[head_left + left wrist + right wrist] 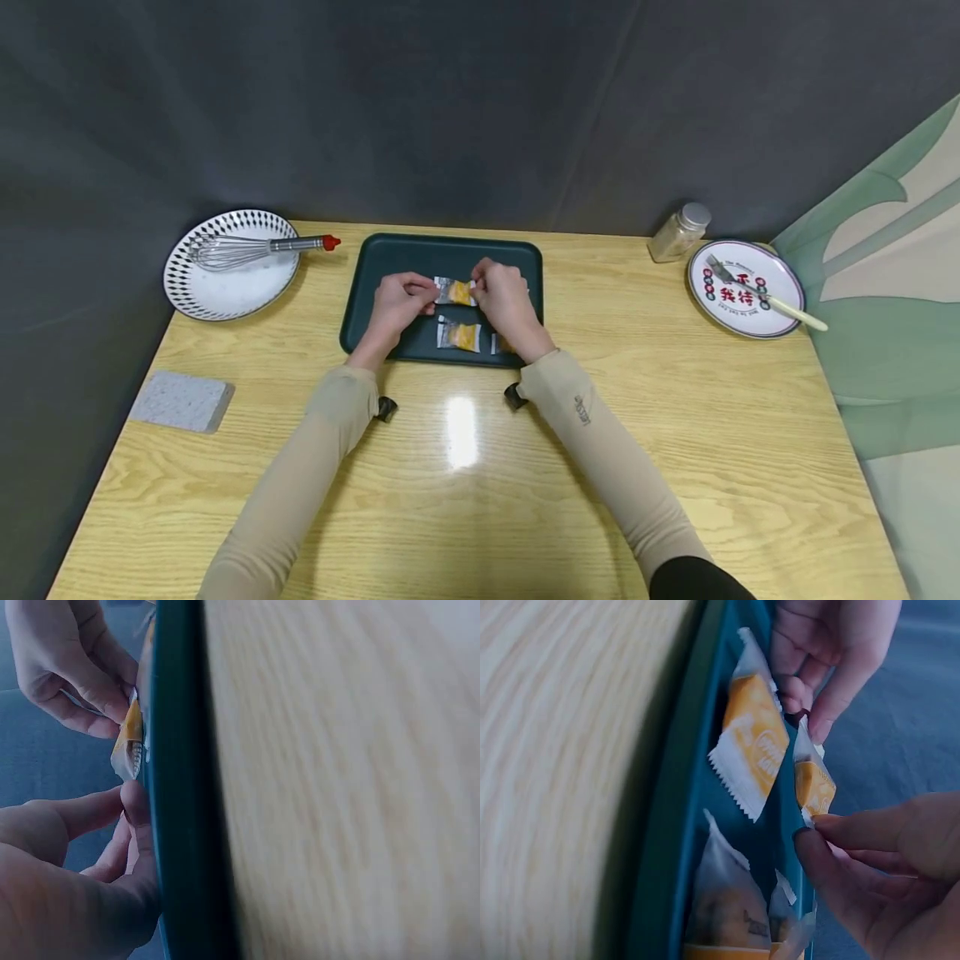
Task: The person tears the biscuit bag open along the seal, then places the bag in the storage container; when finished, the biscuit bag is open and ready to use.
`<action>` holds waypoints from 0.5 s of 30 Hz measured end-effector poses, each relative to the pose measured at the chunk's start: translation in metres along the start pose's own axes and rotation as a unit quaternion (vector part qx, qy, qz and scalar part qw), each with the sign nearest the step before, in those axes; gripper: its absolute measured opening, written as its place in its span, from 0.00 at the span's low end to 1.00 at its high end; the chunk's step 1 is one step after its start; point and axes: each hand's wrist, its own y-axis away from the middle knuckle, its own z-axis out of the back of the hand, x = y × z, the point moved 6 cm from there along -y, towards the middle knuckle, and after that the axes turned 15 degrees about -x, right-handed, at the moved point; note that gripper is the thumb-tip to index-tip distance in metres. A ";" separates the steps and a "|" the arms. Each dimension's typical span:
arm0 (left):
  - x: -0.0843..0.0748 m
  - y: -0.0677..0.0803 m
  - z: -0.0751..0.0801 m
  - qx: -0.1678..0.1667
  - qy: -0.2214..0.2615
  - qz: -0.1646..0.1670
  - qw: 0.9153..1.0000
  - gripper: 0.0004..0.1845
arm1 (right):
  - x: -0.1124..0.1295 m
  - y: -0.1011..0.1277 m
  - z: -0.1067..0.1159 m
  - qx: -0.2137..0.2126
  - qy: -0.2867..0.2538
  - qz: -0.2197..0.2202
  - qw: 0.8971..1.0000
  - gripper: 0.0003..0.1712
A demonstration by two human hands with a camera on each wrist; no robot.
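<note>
Both hands are over a dark green tray point(450, 250). Between them is a small wrapped snack packet point(456, 292), clear with an orange band. My left hand point(399, 307) pinches its left end between thumb and finger. The other end is pinched by my right hand point(506, 302), as the packet point(815, 784) in the right wrist view shows. A second snack packet point(459, 336) lies on the tray nearer to me. Two more packets point(727, 915) lie to the right, partly hidden by the right hand and wrist in the head view.
On the left, a patterned plate point(247, 287) bears a whisk point(288, 244); a grey speckled block point(180, 402) lies nearer. To the right stand a lidded glass jar point(675, 237) and a plate point(750, 321) with a fork point(787, 311) across it. A dark curtain point(450, 108) closes the back.
</note>
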 end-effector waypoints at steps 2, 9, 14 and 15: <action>0.000 -0.001 -0.001 -0.003 -0.022 -0.012 1.000 0.10 | 0.001 0.001 -0.001 0.004 0.023 0.005 1.000 0.07; -0.003 -0.002 -0.009 0.000 -0.113 -0.063 0.992 0.09 | 0.001 0.005 -0.006 0.006 0.074 0.025 0.997 0.08; -0.003 -0.002 -0.011 0.001 -0.137 -0.072 0.988 0.09 | 0.001 0.008 -0.007 0.003 0.090 0.036 0.995 0.09; -0.003 -0.002 -0.011 0.000 -0.136 -0.071 0.988 0.09 | 0.001 0.008 -0.006 0.001 0.089 0.039 0.995 0.08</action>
